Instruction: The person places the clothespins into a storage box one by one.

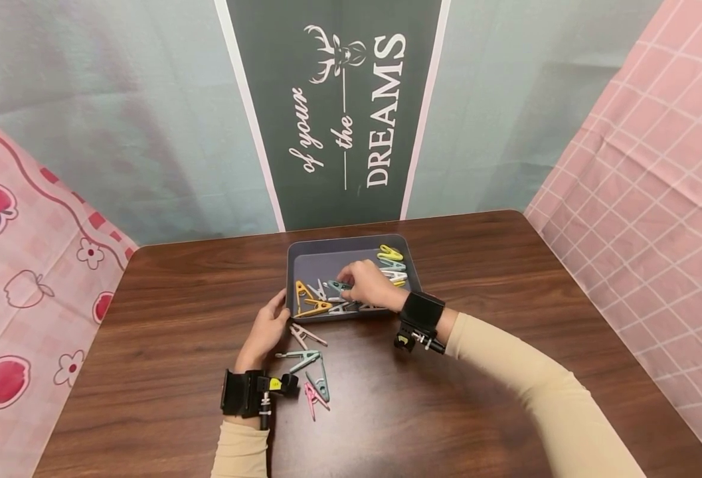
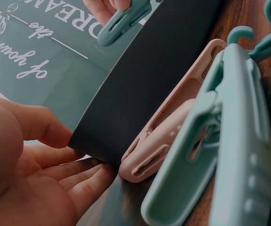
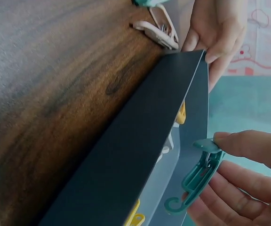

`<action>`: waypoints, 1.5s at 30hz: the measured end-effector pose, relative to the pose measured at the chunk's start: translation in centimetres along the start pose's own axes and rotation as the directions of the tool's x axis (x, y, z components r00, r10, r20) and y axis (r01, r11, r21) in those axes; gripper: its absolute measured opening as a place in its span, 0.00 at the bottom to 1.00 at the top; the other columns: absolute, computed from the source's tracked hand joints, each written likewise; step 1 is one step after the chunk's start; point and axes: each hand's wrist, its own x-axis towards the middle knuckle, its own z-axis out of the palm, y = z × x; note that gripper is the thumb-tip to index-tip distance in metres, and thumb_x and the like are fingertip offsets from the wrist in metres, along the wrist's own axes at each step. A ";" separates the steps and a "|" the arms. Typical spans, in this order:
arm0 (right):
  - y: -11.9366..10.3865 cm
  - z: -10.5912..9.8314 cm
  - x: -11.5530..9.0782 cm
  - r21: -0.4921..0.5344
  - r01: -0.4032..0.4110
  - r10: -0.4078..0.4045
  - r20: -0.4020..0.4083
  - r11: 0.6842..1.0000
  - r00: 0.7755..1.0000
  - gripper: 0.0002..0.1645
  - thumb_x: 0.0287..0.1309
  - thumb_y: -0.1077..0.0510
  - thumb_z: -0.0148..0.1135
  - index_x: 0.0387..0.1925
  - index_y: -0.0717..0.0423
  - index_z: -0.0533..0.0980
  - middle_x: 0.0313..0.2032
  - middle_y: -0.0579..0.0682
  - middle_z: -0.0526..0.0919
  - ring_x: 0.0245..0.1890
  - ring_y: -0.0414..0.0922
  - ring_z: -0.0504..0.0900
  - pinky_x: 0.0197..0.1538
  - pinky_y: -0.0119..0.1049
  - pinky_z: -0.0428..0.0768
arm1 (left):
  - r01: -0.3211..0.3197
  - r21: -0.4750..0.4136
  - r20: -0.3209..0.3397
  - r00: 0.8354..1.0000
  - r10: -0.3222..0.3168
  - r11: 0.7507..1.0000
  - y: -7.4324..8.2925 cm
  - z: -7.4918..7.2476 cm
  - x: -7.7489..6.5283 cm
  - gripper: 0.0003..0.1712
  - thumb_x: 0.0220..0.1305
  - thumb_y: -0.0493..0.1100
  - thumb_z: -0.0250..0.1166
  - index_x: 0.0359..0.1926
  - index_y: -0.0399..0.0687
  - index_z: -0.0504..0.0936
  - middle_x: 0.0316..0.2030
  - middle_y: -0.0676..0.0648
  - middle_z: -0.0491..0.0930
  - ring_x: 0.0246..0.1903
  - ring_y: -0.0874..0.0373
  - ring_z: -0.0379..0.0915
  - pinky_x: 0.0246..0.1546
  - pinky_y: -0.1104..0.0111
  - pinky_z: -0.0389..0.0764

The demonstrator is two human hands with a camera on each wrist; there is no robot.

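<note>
A shallow dark grey tray [image 1: 321, 265] holds several clothespins. At its near left corner, my left hand [image 1: 267, 332] grips the wall, thumb on the rim and fingers against the outer side. My right hand [image 1: 371, 284] is over the tray and pinches a dark green clothespin [image 3: 203, 172] between thumb and fingers; the right wrist view shows its hooked end pointing down. Just outside the tray, near my left hand, lie a beige clothespin [image 1: 305, 334], a light teal clothespin [image 1: 303, 362], a darker teal clothespin [image 1: 319, 387] and a pink clothespin [image 1: 315, 398].
Inside the tray, orange clothespins [image 1: 317, 307] lie at the near left, beside grey ones. Along its right side are a yellow clothespin [image 1: 390, 252], a teal one and a white one [image 1: 394, 275]. The brown wooden table [image 1: 476, 265] meets hanging cloths behind and at both sides.
</note>
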 end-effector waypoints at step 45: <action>3.5 2.0 5.7 0.024 -0.162 0.162 0.021 0.986 0.987 0.13 0.49 0.63 0.71 0.40 0.57 0.85 0.38 0.53 0.89 0.40 0.48 0.84 0.47 0.38 0.81 | 0.035 -0.021 0.009 0.999 -0.035 0.999 0.1 -0.1 0.2 0.32 0.73 0.35 0.43 0.75 0.38 0.49 0.73 0.33 0.54 0.73 0.42 0.53 0.73 0.51 0.58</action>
